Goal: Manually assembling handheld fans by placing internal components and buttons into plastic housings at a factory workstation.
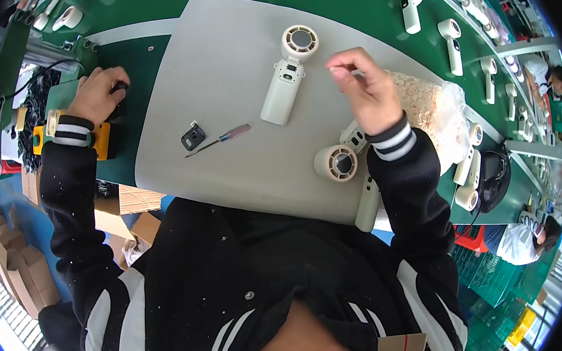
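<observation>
On the grey mat (217, 73) lies a cream handheld fan (281, 93), its round head pointing away from me and its upper handle showing small black parts. Over the mat's right side, my right hand (369, 89) is closed in a pinch; whatever sits at its fingertips is too small to name. At the far left, the fingers of my left hand (99, 95) curl round something dark, mostly hidden. A small black part (192, 136) and a thin screwdriver (220, 139) lie near the mat's left side. Another fan (338, 163) rests below my right wrist, partly covered by my sleeve.
A clear plastic bag (448, 122) of small beige pieces stands beside my right forearm. Several fans, such as one white fan (451, 47), lie along the green table's right side. Yellow-and-black equipment (103, 140) sits by my left wrist. Other people work at the far right.
</observation>
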### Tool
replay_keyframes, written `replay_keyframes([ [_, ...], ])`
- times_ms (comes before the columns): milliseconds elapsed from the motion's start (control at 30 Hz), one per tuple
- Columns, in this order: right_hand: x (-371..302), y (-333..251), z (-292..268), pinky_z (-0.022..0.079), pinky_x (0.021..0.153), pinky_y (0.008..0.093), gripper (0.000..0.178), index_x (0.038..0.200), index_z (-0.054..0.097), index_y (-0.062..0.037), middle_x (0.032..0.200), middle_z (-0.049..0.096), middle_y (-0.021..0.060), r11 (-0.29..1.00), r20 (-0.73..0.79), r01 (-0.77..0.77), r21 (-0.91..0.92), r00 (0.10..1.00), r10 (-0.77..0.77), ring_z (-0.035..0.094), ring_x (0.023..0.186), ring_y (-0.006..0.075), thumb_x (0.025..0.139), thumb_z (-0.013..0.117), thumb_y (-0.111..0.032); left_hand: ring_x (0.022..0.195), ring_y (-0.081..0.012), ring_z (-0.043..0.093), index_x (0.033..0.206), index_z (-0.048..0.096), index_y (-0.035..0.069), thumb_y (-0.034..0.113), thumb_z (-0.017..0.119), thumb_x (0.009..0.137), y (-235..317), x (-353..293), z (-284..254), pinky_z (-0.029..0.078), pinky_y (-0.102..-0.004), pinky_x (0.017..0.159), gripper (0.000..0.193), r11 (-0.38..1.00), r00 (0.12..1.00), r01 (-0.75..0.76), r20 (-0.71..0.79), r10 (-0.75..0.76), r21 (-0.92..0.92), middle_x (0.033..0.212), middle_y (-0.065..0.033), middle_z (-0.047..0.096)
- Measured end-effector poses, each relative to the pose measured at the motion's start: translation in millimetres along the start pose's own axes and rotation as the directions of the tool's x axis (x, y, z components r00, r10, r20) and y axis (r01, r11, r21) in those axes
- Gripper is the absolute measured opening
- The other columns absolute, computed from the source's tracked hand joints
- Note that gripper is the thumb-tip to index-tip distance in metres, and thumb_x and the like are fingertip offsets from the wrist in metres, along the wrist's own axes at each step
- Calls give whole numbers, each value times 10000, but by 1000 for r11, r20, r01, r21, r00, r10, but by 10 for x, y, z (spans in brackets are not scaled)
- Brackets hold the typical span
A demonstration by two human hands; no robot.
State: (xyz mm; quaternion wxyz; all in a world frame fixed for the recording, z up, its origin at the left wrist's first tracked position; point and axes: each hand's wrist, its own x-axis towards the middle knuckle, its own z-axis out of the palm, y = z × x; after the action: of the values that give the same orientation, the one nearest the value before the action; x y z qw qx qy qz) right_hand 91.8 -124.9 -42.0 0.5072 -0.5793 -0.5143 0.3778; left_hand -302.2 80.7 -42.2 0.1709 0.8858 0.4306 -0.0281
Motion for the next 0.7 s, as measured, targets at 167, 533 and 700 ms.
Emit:
replay_keyframes([
  [167, 140, 190, 196, 449, 713, 234, 180, 1039, 631, -35, 855, 558, 26, 999, 123, -50, 13, 991, 48, 482, 777, 96, 944, 484, 7, 732, -129, 489, 1137, 620, 88, -1, 576, 854, 687, 193, 47, 419, -252, 714, 300, 858, 974, -211, -178, 143, -469, 914, -16, 608],
  [533, 212, 31, 486, 471, 656, 229, 115, 917, 603, -50, 882, 559, 46, 926, 130, -376, -39, 917, 378, 528, 721, 118, 922, 511, 18, 774, -85, 489, 1160, 579, 70, -38, 580, 841, 1526, 844, 746, 419, -191, 733, 336, 265, 907, -396, -329, 263, -879, 958, -6, 581],
  [700, 260, 415, 558, 400, 608, 244, 128, 905, 609, -95, 935, 460, 32, 860, 50, 203, -469, 978, -204, 440, 703, 124, 838, 592, 13, 807, -81, 524, 1147, 576, 70, -52, 605, 843, 1579, 872, 959, 415, -190, 723, 328, 167, 945, -300, -270, 183, -939, 905, -21, 580],
])
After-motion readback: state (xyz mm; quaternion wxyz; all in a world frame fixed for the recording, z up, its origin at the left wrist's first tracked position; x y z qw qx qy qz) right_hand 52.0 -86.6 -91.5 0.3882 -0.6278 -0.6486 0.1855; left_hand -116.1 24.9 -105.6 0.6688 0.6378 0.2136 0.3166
